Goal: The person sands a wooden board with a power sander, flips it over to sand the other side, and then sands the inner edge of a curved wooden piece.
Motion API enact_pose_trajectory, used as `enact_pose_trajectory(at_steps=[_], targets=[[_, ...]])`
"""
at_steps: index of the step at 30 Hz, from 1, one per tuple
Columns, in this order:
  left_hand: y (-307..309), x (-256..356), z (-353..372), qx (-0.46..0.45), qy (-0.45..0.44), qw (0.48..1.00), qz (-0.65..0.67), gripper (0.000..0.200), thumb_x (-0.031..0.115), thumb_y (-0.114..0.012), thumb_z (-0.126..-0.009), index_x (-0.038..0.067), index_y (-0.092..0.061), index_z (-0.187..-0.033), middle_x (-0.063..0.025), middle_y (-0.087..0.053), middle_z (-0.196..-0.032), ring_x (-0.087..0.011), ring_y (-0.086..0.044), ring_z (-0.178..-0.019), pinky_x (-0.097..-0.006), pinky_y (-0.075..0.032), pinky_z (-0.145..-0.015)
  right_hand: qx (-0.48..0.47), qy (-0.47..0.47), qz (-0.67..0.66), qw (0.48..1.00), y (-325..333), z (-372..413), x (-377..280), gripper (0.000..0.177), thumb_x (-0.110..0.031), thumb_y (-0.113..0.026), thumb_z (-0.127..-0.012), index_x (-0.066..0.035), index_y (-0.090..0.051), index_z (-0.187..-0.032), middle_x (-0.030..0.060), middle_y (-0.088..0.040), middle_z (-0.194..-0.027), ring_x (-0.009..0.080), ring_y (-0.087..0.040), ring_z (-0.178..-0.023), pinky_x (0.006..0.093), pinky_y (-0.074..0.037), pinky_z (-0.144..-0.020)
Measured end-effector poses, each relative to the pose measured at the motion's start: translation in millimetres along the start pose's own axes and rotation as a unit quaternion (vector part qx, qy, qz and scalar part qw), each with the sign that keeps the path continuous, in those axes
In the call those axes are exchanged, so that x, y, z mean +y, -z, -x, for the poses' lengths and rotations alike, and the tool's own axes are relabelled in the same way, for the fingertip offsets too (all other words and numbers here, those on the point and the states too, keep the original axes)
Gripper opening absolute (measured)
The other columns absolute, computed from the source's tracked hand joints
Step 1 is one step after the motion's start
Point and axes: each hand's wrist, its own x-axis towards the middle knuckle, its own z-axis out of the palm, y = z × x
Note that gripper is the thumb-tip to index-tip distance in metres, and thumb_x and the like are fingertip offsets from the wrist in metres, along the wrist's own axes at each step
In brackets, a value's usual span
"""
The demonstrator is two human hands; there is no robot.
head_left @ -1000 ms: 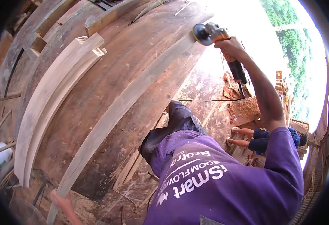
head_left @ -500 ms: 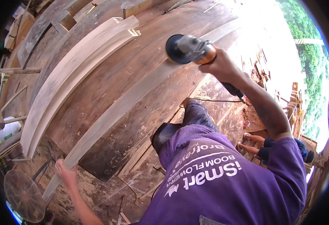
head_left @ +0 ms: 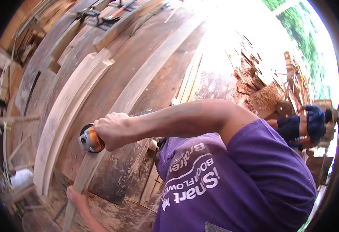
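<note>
My right hand (head_left: 113, 129) is wrapped round an orange and grey angle grinder (head_left: 89, 140) with a dark round disc. The grinder is over the lower part of a long, curved wooden plank (head_left: 132, 91), its disc overlapping the wood in this view. Farther down the same plank, my left hand (head_left: 78, 195) grips its edge, fingers curled round the narrow end. The plank lies across a stained brown work surface (head_left: 74, 160) and reaches up into the bright glare.
Paler, thicker curved timbers (head_left: 67, 116) lie side by side left of the plank. Metal clamps (head_left: 94, 15) sit at the top. A person (head_left: 306, 123) is at the right, near heaped wood offcuts (head_left: 250, 71). A white container (head_left: 21, 178) stands at lower left.
My right hand has brought the grinder down along the plank, from its far part to close by my left hand. The left hand keeps its grip; the whole view has shifted.
</note>
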Motion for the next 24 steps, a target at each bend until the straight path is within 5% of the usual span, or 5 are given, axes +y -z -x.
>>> enact_pose_trajectory(at_steps=[6, 8, 11, 21, 24], targets=[[12.8, 11.9, -9.6, -0.036, 0.020, 0.999, 0.019, 0.071, 0.037, -0.089, -0.062, 0.000, -0.051, -0.110, -0.0204, -0.054, -0.108, -0.0432, -0.046, -0.112, -0.0513, -0.036, -0.100, 0.065, -0.083, -0.057, 0.993, 56.0, 48.4, 103.5, 0.046, -0.021, -0.072, -0.078, -0.016, -0.066, -0.124, 0.0119, -0.072, -0.086, 0.0265, -0.070, -0.073, 0.0386, -0.059, -0.069], [18.1, 48.7, -24.3, -0.015, -0.009, 0.999, 0.040, 0.069, 0.038, -0.089, -0.063, 0.001, -0.052, -0.107, -0.0193, -0.055, -0.107, -0.0434, -0.047, -0.111, -0.0528, -0.035, -0.101, 0.088, -0.165, -0.039, 0.982, 99.3, 82.9, 132.9, 0.040, -0.020, -0.073, -0.074, -0.013, -0.069, -0.114, 0.0101, -0.072, -0.085, 0.0245, -0.070, -0.073, 0.0369, -0.058, -0.069], [44.6, 153.7, -55.0, -0.015, -0.023, 0.997, 0.078, 0.069, 0.045, -0.088, -0.063, 0.001, -0.053, -0.103, -0.0167, -0.057, -0.104, -0.0449, -0.048, -0.108, -0.0569, -0.032, -0.106, 0.143, -0.284, -0.043, 0.947, 144.2, 108.8, 203.7, 0.037, -0.017, -0.074, -0.071, -0.005, -0.068, -0.105, 0.0117, -0.070, -0.080, 0.0225, -0.068, -0.071, 0.0370, -0.056, -0.068], [45.3, 454.2, -196.6, -0.061, -0.290, 0.951, 0.091, 0.071, 0.050, -0.087, -0.063, -0.002, -0.053, -0.096, -0.0151, -0.055, -0.093, -0.0362, -0.054, -0.095, -0.0580, -0.034, -0.107, 0.217, -0.358, -0.067, 0.906, 304.1, 167.1, 407.4, 0.033, -0.019, -0.074, -0.070, 0.000, -0.067, -0.095, 0.0090, -0.063, -0.065, 0.0174, -0.060, -0.053, 0.0333, -0.050, -0.049], [23.0, 490.2, -202.0, -0.142, -0.135, 0.974, 0.110, 0.062, 0.038, -0.083, -0.071, -0.001, -0.051, -0.107, -0.0184, -0.058, -0.095, -0.0427, -0.060, -0.093, -0.0508, -0.049, -0.086, 0.245, -0.354, -0.052, 0.901, 342.2, 180.1, 476.9, 0.029, -0.019, -0.074, -0.070, 0.001, -0.067, -0.090, 0.0090, -0.064, -0.067, 0.0164, -0.060, -0.052, 0.0332, -0.050, -0.047]])
